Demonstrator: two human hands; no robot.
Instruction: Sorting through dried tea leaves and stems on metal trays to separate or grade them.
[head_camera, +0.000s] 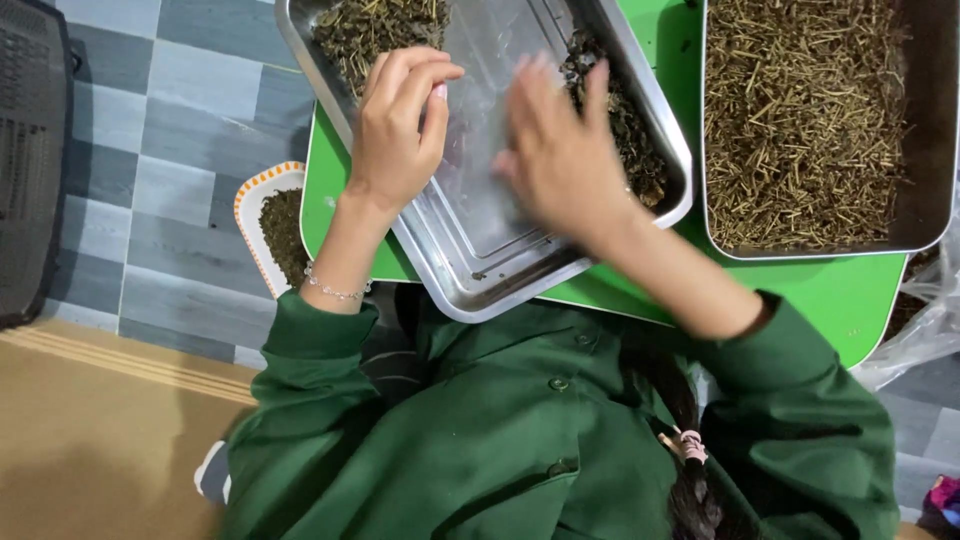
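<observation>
We are working over the steel sorting tray (470, 250) on the green table (820, 290). Our left hand (400, 130) is curling loosely beside dried herb (375, 30); our right hand (560, 150), blurred, is spreading flat, sweeping the darker pile (625, 130).

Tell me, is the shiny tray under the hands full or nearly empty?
Nearly empty. The steel tray shows bare metal across its middle, with dark dried bits only in two small piles near its far end.

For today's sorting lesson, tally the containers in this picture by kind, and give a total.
Metal trays: 2, one under the left hand and right hand, one full of pale stems.
Small orange-rimmed trays: 1, on the floor.
Total: 3
</observation>
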